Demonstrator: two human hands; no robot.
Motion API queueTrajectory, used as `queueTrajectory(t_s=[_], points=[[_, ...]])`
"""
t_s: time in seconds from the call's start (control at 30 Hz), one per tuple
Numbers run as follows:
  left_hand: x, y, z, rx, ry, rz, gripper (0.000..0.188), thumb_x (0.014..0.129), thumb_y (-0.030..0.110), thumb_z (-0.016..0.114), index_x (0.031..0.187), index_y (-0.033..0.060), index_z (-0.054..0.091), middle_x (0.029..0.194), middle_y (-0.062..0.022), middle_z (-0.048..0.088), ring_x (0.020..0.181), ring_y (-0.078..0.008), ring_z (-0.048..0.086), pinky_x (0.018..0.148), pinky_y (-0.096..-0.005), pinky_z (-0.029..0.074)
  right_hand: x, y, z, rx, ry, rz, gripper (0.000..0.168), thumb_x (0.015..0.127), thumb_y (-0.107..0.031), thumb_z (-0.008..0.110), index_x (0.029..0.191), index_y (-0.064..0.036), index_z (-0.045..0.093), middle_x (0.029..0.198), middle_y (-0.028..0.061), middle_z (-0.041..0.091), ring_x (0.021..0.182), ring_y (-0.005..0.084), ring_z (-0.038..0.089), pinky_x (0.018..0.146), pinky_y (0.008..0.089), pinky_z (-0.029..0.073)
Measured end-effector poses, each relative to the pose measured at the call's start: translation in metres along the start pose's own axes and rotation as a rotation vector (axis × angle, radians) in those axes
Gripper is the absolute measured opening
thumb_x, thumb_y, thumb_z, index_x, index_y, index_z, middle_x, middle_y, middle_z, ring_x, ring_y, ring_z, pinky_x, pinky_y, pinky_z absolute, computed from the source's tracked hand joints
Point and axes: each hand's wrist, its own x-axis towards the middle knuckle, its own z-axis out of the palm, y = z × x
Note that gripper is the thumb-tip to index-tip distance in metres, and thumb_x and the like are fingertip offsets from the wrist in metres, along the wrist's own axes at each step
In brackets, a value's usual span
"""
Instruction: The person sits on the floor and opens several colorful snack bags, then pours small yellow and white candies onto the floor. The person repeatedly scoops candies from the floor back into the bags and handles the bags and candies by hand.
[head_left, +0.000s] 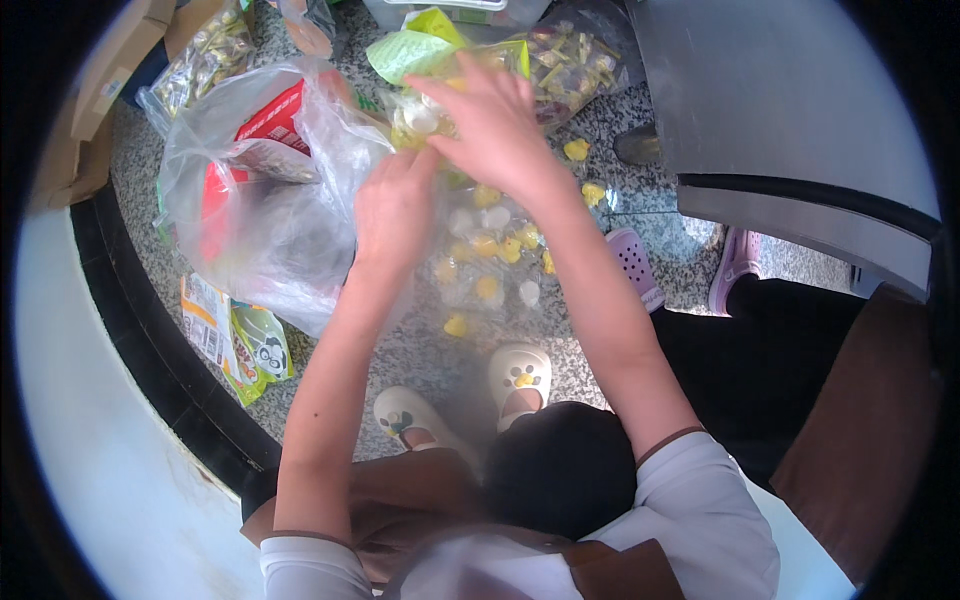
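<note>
My left hand (396, 204) has its fingers closed at the lower edge of a clear plastic bag (409, 139) with yellow and white pieces inside. Over that bag, my right hand (491, 120) is slightly blurred, its fingers spread; its palm side is hidden. Green and yellow packaging (412, 54) shows just beyond the fingers. Below my hands, several small yellow figures (487, 286) and white round pieces (529, 292), some seemingly in clear wrappers, lie on the floor. Left of my left hand stands a large clear plastic bag (300, 247) holding red printed packaging (274, 120).
Bags of wrapped pieces (214, 56) (574, 60) lie at the back, near a clear plastic bin (457, 13). Printed packets (240, 337) lie at left by a black floor border (150, 315). A metal cabinet (787, 90) and another person's purple clogs (634, 266) are at right.
</note>
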Motion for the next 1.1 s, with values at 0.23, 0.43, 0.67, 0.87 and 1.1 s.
queueTrajectory(t_s=[0.23, 0.43, 0.67, 0.87, 1.1], points=[[-0.003, -0.007, -0.005, 0.062, 0.002, -0.077, 0.012, 0.074, 0.004, 0.061, 0.085, 0.0069, 0.064, 0.111, -0.0142, 0.059, 0.093, -0.0326, 0.059, 0.073, -0.0410, 0.050, -0.085, 0.126, -0.013, 0.587, 0.199, 0.710, 0.038, 0.081, -0.016, 0.069, 0.117, -0.009, 0.060, 0.116, 0.0131, 0.057, 0.108, 0.0289, 0.056, 0.095, 0.0378, 0.043], [0.003, -0.008, -0.005, 0.228, 0.139, 0.003, 0.009, 0.080, 0.007, 0.066, 0.088, 0.0081, 0.069, 0.132, -0.0188, 0.048, 0.113, -0.0390, 0.049, 0.094, -0.0439, 0.043, -0.127, 0.145, 0.049, -0.167, -0.084, 0.631, 0.058, 0.078, -0.030, 0.073, 0.130, -0.021, 0.050, 0.131, 0.0173, 0.042, 0.120, 0.0365, 0.043, 0.098, 0.0454, 0.038], [0.009, -0.023, 0.003, -0.006, 0.062, 0.057, 0.010, 0.080, 0.005, 0.066, 0.089, 0.0022, 0.067, 0.134, -0.0211, 0.050, 0.108, -0.0377, 0.052, 0.094, -0.0439, 0.043, -0.141, 0.138, 0.076, -0.135, -0.017, 0.517, 0.036, 0.080, -0.020, 0.068, 0.114, -0.017, 0.055, 0.114, 0.0158, 0.046, 0.096, 0.0364, 0.056, 0.078, 0.0442, 0.049], [0.007, -0.028, -0.003, -0.068, 0.001, 0.072, 0.009, 0.082, 0.003, 0.062, 0.090, -0.0002, 0.064, 0.131, -0.0104, 0.057, 0.100, -0.0341, 0.053, 0.089, -0.0404, 0.046, -0.130, 0.154, 0.062, 0.272, 0.324, 0.621, 0.030, 0.080, -0.013, 0.069, 0.107, -0.012, 0.056, 0.087, 0.0086, 0.055, 0.067, 0.0226, 0.060, 0.059, 0.0347, 0.050], [0.009, -0.031, 0.000, -0.049, -0.002, 0.133, 0.012, 0.083, 0.005, 0.062, 0.093, -0.0008, 0.062, 0.130, -0.0082, 0.058, 0.100, -0.0333, 0.054, 0.088, -0.0411, 0.046, -0.014, 0.030, -0.041, 1.169, 0.657, 0.483, 0.009, 0.089, -0.006, 0.062, 0.097, -0.008, 0.057, 0.083, -0.0006, 0.059, 0.049, 0.0042, 0.046, 0.039, 0.0194, 0.033]])
